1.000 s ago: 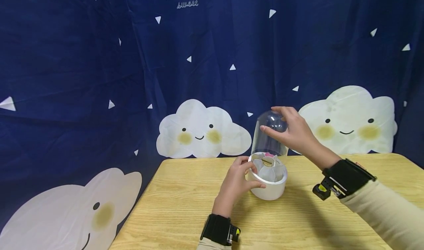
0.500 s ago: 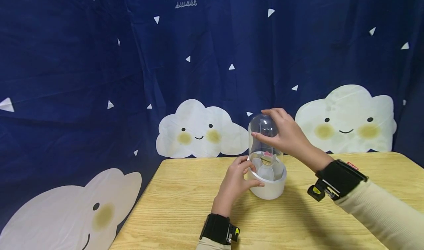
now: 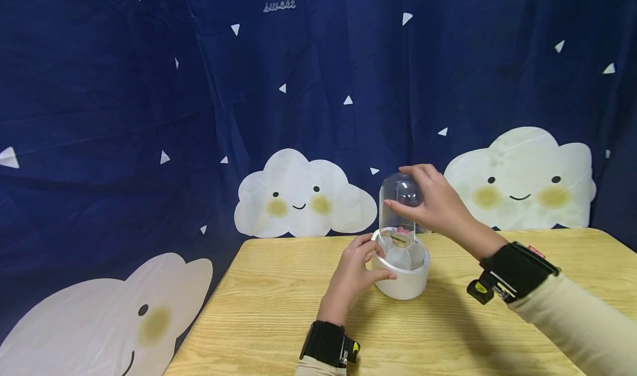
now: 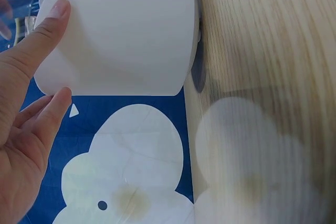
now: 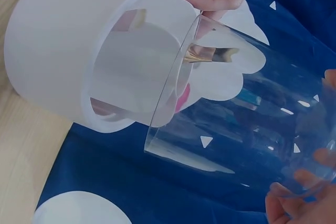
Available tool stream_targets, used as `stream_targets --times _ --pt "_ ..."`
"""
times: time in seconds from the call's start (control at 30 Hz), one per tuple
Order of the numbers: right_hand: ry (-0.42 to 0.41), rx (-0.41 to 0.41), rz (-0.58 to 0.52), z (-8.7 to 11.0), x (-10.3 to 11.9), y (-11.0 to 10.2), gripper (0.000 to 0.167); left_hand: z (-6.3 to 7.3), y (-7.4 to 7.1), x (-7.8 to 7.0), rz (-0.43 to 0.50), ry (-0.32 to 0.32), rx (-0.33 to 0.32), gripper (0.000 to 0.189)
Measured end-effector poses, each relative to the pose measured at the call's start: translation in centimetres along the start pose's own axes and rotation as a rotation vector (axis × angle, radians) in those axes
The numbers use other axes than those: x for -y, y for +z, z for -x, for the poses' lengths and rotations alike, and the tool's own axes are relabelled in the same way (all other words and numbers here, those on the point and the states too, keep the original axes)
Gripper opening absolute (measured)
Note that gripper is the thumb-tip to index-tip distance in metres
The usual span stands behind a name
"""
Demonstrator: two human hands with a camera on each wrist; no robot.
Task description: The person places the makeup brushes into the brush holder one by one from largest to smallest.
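Note:
A white round brush holder [image 3: 402, 285] stands on the table, with petal-shaped dividers [image 3: 400, 257] inside. My left hand [image 3: 352, 273] grips its left side, fingertips over the rim and thumb against the outer wall. Above the holder, my right hand [image 3: 440, 202] holds a clear dome cover [image 5: 252, 114] by its rounded top, thumb on the near side and fingers behind. The dome's lower edge hangs at the dividers, tilted in the right wrist view. A makeup brush [image 5: 210, 54] with a gold ferrule and a pink item [image 5: 182, 98] show within the holder. The brush's lower part is hidden.
The holder stands on a light wooden table [image 3: 269, 309], near its back edge. Behind hangs a dark blue curtain [image 3: 298, 116] with white triangles and smiling clouds [image 3: 298, 210]. Each wrist wears a black strap with a small camera [image 3: 481, 288].
My right hand first moved left and slightly down with the dome, then shifted a little back to the right. The left hand and the holder have stayed almost in place.

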State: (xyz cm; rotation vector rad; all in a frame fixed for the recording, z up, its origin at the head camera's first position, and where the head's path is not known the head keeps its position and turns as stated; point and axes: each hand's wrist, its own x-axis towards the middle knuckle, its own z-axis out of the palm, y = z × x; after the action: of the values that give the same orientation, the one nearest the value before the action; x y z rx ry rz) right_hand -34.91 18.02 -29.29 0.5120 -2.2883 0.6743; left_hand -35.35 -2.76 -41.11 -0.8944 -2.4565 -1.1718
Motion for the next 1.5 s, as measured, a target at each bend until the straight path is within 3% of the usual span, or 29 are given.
stream_targets --times 0.47,0.77,1.1,1.5 --pt "0.040 -0.059 -0.027 0.2 0.0 -0.1 0.073 0.1 -0.1 0.0 0.017 0.017 0.003 0.038" --pt "0.046 -0.011 -0.023 0.2 0.2 0.6 0.073 0.2 0.0 0.0 0.022 0.000 0.009 0.038" --pt "0.108 0.033 -0.015 0.5 -0.1 0.5 0.075 0.1 0.0 0.2 0.029 -0.010 0.014 0.038" --pt "0.119 0.018 -0.022 0.5 -0.5 0.7 0.076 0.1 0.2 0.5 0.019 0.008 0.000 0.048"
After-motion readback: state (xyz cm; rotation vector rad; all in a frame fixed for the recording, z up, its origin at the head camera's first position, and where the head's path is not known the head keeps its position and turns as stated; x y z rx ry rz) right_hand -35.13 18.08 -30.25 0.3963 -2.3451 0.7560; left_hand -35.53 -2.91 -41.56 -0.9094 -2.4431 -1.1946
